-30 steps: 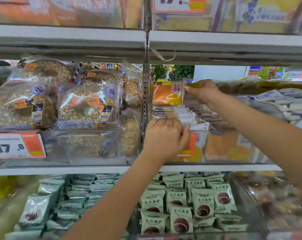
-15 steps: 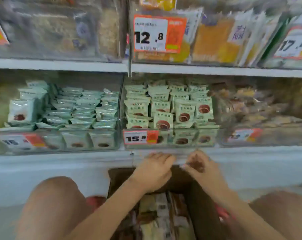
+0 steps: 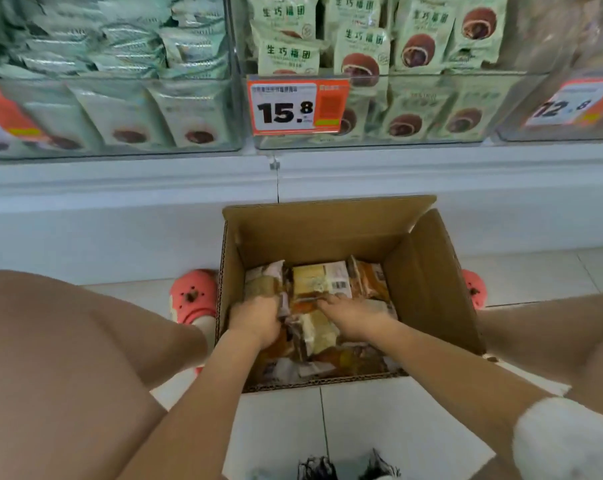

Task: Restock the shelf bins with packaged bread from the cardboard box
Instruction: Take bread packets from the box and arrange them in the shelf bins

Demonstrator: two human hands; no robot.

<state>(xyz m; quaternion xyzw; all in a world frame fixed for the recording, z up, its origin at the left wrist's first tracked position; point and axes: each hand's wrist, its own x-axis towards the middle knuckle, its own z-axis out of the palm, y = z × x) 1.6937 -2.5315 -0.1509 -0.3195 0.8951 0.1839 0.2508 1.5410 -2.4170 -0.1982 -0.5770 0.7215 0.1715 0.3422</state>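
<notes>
Floor-level now: view is dropping from the shelf bins (image 3: 369,109) to the cardboard box (image 3: 428,278). Left hand (image 3: 255,322) is gripping bread packs (image 3: 315,282); right hand (image 3: 353,313) is resting on them, grasp unclear. Next batch is starting.

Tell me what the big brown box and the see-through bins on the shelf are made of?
The box looks like corrugated cardboard, matte brown: its cut edges show a wavy inner layer. The bins look like clear hard plastic, glossy: packets show through the front wall, and light glares off it. It could be acrylic, but the picture cannot settle that.
</notes>
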